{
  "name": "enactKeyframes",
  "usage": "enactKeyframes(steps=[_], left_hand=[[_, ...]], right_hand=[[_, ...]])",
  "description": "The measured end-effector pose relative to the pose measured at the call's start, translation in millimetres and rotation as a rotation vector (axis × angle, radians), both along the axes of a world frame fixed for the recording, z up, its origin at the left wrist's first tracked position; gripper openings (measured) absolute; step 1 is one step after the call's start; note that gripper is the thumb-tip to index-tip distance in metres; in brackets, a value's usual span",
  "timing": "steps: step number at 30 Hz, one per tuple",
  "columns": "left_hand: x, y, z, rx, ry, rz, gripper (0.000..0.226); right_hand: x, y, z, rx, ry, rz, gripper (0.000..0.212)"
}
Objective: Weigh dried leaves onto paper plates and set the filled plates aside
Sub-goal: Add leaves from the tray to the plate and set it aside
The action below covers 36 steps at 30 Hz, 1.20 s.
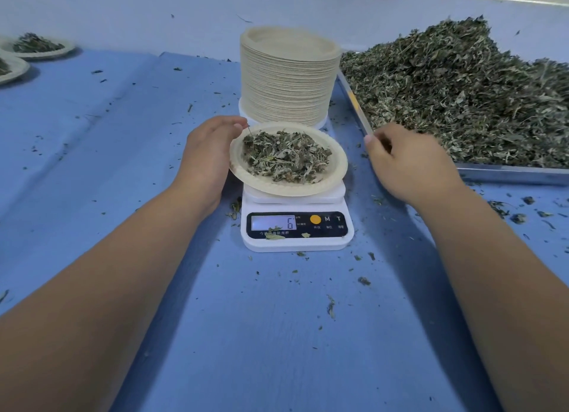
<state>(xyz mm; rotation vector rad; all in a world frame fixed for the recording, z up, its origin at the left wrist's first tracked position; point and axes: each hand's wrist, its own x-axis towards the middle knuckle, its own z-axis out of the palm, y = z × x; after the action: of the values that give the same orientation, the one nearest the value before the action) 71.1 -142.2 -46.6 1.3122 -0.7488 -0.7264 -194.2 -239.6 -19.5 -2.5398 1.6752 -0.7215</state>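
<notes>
A paper plate (338, 169) heaped with dried leaves (288, 156) sits on the white kitchen scale (295, 243), whose display shows a 6. My left hand (205, 156) grips the plate's left rim, with the fingers wrapped round its edge. My right hand (406, 163) hovers to the right of the plate, just in front of the metal tray (508, 174). Its back faces me and its fingers curl loosely; I see nothing in them. The tray holds a big heap of dried leaves (462, 97).
A tall stack of empty paper plates (289, 79) stands right behind the scale. Two filled plates (37, 47) (9, 70) lie at the far left. Leaf crumbs are scattered over the blue table cover (261, 334).
</notes>
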Motion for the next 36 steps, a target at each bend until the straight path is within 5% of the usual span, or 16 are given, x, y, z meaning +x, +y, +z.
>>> enactKeyframes(steps=[4,18,28,36], left_hand=[[-0.1,-0.6,0.0,0.003,0.000,0.004,0.030],[0.5,-1.5,-2.0,0.004,0.009,-0.004,0.030],[-4.2,0.6,4.9,0.032,-0.005,0.001,0.034],[-16.9,0.7,9.1,0.070,0.100,0.018,0.045]], right_hand=[[-2.0,-6.7,-7.4,0.010,0.069,-0.023,0.049],[-8.2,-17.7,-5.7,-0.005,-0.239,-0.005,0.011],[1.5,11.6,3.3,-0.183,-0.209,0.097,0.032],[19.4,56.3,-7.6,0.101,-0.154,0.356,0.044]])
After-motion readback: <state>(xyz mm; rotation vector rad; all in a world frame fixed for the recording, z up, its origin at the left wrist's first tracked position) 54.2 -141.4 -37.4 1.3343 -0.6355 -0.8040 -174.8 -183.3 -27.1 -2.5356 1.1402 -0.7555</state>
